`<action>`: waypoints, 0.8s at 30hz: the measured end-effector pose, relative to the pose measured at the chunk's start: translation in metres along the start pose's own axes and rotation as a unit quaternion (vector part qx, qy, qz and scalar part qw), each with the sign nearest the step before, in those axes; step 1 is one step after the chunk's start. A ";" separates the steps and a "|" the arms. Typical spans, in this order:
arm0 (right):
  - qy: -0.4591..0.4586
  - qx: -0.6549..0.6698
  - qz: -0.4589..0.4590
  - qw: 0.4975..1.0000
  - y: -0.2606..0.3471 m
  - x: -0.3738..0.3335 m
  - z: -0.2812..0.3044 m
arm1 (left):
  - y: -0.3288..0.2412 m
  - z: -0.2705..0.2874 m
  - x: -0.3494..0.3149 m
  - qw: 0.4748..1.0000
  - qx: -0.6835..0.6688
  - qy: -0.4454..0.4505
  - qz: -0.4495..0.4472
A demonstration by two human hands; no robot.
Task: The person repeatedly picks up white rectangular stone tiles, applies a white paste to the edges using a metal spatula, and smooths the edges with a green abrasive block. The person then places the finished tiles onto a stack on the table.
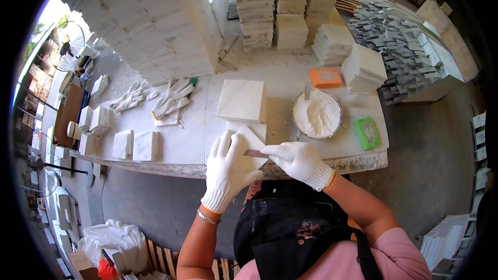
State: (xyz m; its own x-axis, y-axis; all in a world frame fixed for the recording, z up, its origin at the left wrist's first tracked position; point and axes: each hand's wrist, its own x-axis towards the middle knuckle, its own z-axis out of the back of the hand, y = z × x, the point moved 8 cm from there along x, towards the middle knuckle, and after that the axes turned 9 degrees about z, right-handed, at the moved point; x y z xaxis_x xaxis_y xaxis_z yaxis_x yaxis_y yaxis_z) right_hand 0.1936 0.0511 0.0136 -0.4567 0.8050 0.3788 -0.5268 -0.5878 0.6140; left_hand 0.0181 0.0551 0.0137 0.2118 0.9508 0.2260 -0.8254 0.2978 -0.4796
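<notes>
Both my hands wear white knit gloves. My left hand (226, 168) has its fingers stretched along a white marble tile (252, 144), holding it at the table's front edge with the thumb below. In my right hand (302, 162) is a putty knife (255, 153), its flat blade lying against the tile's face. Most of its handle is hidden in the glove. Just beyond the tile sits a stack of square marble tiles (240, 99). To the right, a round bowl (340, 124) holds white paste (316, 115), with another blade standing in it.
An orange box (326, 78) and a green box (367, 133) flank the bowl. Spare gloves (174, 98) and small tile blocks (145, 146) lie at left. Tall tile stacks (140, 21) rise behind. Right of the table are piled grey-white strips (399, 46).
</notes>
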 end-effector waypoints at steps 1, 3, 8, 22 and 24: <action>0.019 0.005 0.003 1.000 0.003 -0.001 -0.002 | 0.001 0.000 0.000 1.000 0.005 -0.006 -0.002; 0.056 0.015 0.008 0.998 0.008 -0.005 -0.003 | -0.001 0.001 0.002 1.000 0.004 0.012 0.017; -0.055 0.229 -0.193 0.953 -0.033 -0.033 0.019 | -0.008 0.004 0.002 0.997 0.076 -0.017 0.007; -0.150 -0.206 -0.197 0.947 -0.070 -0.074 0.111 | -0.036 -0.006 0.001 0.997 0.056 -0.039 -0.036; -0.100 -0.240 -0.209 0.943 -0.087 -0.070 0.098 | -0.040 -0.013 0.004 0.995 0.060 -0.025 -0.069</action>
State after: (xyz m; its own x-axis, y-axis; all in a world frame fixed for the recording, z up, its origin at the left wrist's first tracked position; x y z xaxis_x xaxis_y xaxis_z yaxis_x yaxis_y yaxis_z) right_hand 0.3418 0.0542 0.0014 -0.0177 0.9453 0.3258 -0.9166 -0.1455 0.3724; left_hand 0.0593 0.0477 0.0224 0.3031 0.8952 0.3267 -0.8479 0.4098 -0.3363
